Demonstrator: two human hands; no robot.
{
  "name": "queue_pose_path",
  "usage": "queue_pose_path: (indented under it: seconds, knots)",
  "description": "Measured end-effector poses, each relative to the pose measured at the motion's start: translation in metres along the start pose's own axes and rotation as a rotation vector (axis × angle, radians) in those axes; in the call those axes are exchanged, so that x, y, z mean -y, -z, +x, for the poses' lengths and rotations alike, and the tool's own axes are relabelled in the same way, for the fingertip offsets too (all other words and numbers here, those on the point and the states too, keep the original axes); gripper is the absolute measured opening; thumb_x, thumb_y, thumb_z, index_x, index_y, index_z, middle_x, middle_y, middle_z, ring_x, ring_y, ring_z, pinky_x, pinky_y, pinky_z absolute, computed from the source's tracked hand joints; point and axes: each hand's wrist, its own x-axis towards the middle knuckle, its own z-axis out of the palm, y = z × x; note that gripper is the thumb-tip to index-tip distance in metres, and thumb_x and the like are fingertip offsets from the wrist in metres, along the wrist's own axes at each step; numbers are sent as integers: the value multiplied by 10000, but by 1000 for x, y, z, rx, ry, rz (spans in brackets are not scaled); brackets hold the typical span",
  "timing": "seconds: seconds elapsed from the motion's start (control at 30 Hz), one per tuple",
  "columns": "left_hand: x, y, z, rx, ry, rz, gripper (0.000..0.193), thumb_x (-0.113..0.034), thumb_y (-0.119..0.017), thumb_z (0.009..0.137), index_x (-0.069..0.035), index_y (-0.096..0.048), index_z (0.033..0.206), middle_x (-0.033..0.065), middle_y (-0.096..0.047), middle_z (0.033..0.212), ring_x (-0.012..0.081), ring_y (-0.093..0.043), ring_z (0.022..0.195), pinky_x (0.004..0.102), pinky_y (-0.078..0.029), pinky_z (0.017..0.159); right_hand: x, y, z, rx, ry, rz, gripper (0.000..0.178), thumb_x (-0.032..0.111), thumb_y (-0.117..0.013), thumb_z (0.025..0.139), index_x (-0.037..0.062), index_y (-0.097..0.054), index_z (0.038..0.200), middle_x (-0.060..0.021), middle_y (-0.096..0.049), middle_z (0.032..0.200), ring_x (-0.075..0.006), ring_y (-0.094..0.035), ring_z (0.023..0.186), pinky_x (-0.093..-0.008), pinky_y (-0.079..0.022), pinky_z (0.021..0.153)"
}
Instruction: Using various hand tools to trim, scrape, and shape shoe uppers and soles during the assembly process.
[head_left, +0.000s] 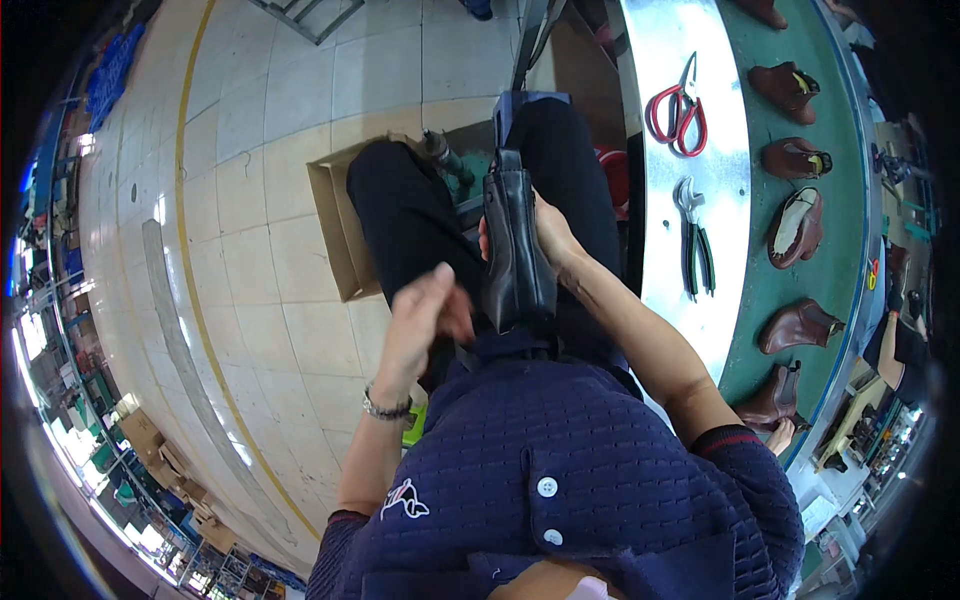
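A black leather boot [510, 250] stands above my lap, between my thighs. My right hand [552, 232] is closed round its right side, and some fingertips show at its left edge. My left hand [428, 308], a watch on its wrist, is just left of the boot's lower end with a gap between them. Motion smears its fingers, so I cannot make out whether it is open or closed. Beyond my left knee, a metal post [442, 155] of some fixture shows in part.
On the metal ledge [690, 20] at my right lie red-handled scissors [680, 118] and pliers with dark green handles [692, 240]. Past it, a green conveyor belt [745, 340] carries several brown boots [800, 326]. A person's hand [780, 436] touches one. A cardboard box [330, 235] stands by my left leg.
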Motion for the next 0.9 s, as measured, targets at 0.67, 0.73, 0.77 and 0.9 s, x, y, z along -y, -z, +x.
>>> queue_pose_path:
  seconds: [0.67, 0.73, 0.77, 0.9]
  knots:
    - [-24, -27, 82, -216, -489, 33, 457, -444, -684, 867, -66, -584, 1104, -28, -467, 884, 75, -450, 818, 224, -387, 765, 25, 204, -100, -1077, 818, -1556, 396, 259, -552, 968, 10, -565, 1275, -218, -583, 1063, -340, -569, 972, -427, -448, 858]
    - [-19, -25, 81, -245, -503, 11, 477, -451, -684, 865, -65, -578, 1125, -21, -464, 901, 80, -448, 827, 225, -389, 774, 27, 194, -113, -821, 693, -1102, 311, 229, -557, 961, 20, -623, 1182, -122, -610, 917, -217, -558, 833, -349, -444, 790]
    - [-14, -22, 83, -235, -541, 81, 495, -453, -678, 868, -58, -570, 1146, -8, -471, 937, 86, -453, 845, 231, -393, 786, 31, 181, -123, -639, 552, -810, 279, 210, -557, 958, 32, -639, 1157, -82, -610, 867, -171, -542, 795, -321, -437, 762]
    - [-4, -23, 79, -242, -626, 149, 541, -465, -662, 876, -41, -545, 1190, 16, -491, 1003, 110, -466, 901, 256, -396, 829, 38, 80, -148, -45, 301, -587, 404, 180, -780, 724, 47, -631, 1076, -26, -647, 929, -100, -569, 800, -238, -433, 785]
